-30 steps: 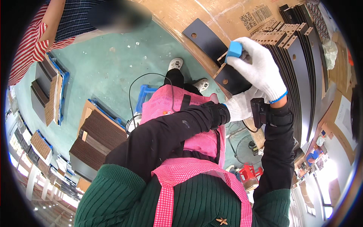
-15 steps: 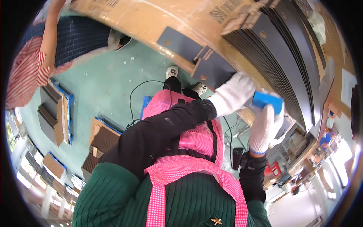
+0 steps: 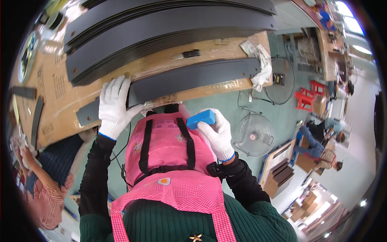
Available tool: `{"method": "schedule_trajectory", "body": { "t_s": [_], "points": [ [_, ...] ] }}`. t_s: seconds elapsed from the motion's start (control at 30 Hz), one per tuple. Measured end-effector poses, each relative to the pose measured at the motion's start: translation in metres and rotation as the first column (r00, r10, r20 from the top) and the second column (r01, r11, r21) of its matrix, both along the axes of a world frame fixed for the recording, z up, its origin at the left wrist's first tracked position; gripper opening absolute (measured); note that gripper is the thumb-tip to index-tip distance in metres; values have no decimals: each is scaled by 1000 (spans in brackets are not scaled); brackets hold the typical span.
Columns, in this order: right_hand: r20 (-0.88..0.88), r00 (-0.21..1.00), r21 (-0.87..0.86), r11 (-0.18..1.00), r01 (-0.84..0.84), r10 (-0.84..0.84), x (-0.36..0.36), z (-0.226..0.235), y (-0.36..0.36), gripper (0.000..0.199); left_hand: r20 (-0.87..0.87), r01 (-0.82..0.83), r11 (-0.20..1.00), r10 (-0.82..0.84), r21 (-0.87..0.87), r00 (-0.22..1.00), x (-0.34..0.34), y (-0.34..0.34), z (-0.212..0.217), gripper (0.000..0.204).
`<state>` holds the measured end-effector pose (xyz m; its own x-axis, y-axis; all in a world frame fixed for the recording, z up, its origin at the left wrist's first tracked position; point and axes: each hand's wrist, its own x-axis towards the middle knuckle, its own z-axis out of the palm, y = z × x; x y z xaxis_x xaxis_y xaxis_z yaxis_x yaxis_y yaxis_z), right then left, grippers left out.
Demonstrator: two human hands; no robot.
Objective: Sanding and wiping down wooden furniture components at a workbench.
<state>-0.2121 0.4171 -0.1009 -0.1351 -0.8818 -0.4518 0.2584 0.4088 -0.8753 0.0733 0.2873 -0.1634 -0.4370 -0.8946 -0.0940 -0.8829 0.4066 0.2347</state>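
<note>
- Your blue block (image 3: 200,119) is near mid-view, apart from the table and in front of your apron; it looks boxy, plain-sided and crisp-edged.
- Your right hand (image 3: 219,133), at the block's 4 o'clock, has its grip pinching it between thumb and fingers.
- The long dark panel (image 3: 193,78) lies at 12 o'clock from the block, flat and matte grey, with a small hole near its 2 o'clock end.
- Your left hand (image 3: 114,107), at 9 o'clock, rests there with its grip spread, fingers flat and thumb out.
- You seem to be steadying the panel with the block held clear; using it there would call for a reach toward 12 o'clock, kept flat.
- Beyond, the table (image 3: 80,97) carries stacked panels (image 3: 161,38) at 11 o'clock and a white cloth (image 3: 262,62) between 1 and 2.
</note>
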Motion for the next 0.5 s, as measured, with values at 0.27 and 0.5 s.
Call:
{"method": "schedule_trajectory", "body": {
  "t_s": [0.27,0.5],
  "points": [
    [-8,968,48,967,251,-251,-48,-29,13,31,-130,20,992,-37,-128,991,-91,0,-28,93],
    [-36,902,-24,903,429,-430,-84,-50,22,29,-6,120,985,-122,-124,992,-79,-7,-9,64]
  ]
}}
